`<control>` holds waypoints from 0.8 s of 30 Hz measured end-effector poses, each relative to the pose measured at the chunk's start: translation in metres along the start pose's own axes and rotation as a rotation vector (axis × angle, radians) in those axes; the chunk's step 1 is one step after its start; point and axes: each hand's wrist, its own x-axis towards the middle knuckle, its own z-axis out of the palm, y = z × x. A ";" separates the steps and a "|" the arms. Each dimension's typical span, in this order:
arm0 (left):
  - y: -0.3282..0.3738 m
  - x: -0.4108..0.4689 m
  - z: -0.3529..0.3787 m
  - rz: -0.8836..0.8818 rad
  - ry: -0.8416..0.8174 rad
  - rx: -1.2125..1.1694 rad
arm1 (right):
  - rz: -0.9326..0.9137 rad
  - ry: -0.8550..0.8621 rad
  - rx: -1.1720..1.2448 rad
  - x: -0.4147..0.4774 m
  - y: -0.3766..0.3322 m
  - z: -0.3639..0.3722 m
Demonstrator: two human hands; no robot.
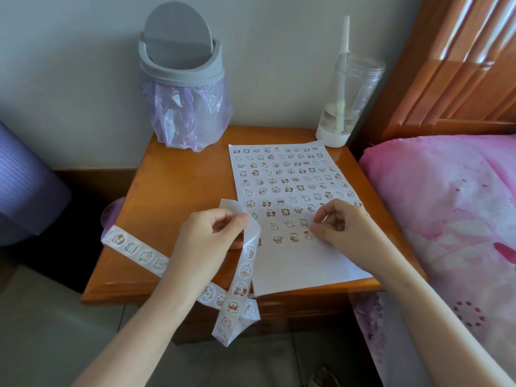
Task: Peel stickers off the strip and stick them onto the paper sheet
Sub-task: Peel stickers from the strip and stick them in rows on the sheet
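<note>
A white paper sheet (296,263) lies on the wooden bedside table, covered in rows of small cartoon stickers down to its lower third. My left hand (206,241) pinches the long sticker strip (245,272) near its peeled end, which curls up above my fingers. The rest of the strip loops over the table's front edge and trails off to the left. My right hand (337,227) rests on the sheet with fingers curled, its thumb and fingertip on a sticker with a red heart (308,235) at the end of the lowest row.
A grey swing-lid bin (181,68) with a purple bag stands at the table's (181,185) back left. At the back right stands a clear tumbler (346,99) with a straw. A pink bed (452,219) borders the table on the right.
</note>
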 end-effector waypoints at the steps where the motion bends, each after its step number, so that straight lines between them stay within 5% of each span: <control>1: 0.000 0.000 0.000 0.000 -0.001 -0.001 | -0.002 0.006 -0.003 0.000 -0.001 0.000; 16: 0.015 -0.002 -0.022 -0.087 0.029 -0.296 | -0.057 0.086 -0.204 -0.013 -0.025 0.026; 20: 0.016 -0.001 -0.028 -0.129 -0.018 -0.396 | -0.111 0.167 -0.050 -0.015 -0.036 0.026; 24: 0.017 -0.003 -0.026 -0.097 0.019 -0.437 | -0.220 0.054 0.375 -0.030 -0.063 0.032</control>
